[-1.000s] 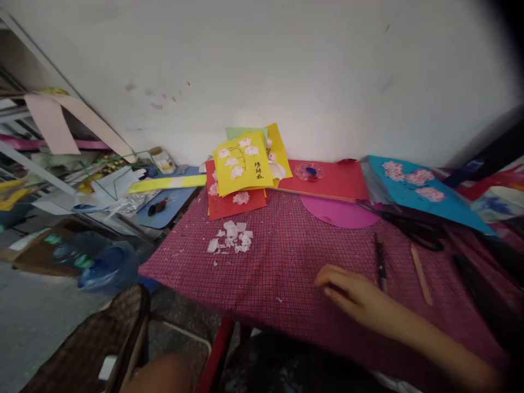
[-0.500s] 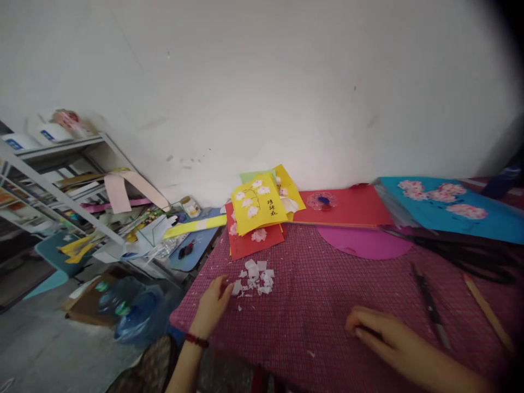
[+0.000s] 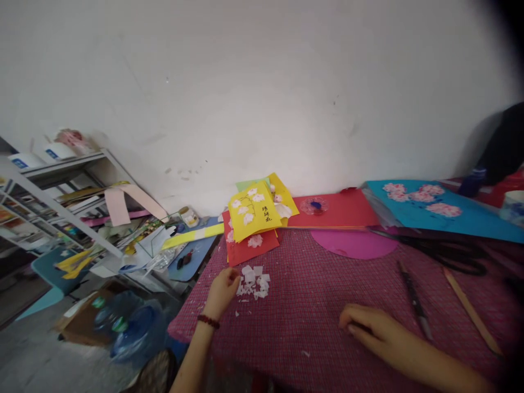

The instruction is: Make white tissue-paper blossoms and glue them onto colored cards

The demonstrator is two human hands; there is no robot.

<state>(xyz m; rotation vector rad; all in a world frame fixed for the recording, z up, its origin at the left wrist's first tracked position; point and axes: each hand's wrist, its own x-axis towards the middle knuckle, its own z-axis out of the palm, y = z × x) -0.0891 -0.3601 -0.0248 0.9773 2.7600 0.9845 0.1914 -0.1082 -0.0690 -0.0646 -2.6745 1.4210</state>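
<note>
My left hand, with a dark red bead bracelet at the wrist, is at the left edge of a small pile of white scraps. Its thumb and fingers are pinched together, and whatever lies between them is hidden. My right hand rests lower right on the red checked cloth, its fingers curled in. A dark patch shows under those fingers, too unclear to name. Right of that hand lie a dark-handled craft knife or brush and a wooden stick.
Yellow cards with white flowers lie on a red card. Behind are red sheets, a magenta sheet, black-handled scissors and a blue flower picture. A shelf and water bottles stand left.
My left thumb and fingers have come together beside the scraps. My right hand stays curled in about the same place on the cloth. The view has shifted slightly to the right.
</note>
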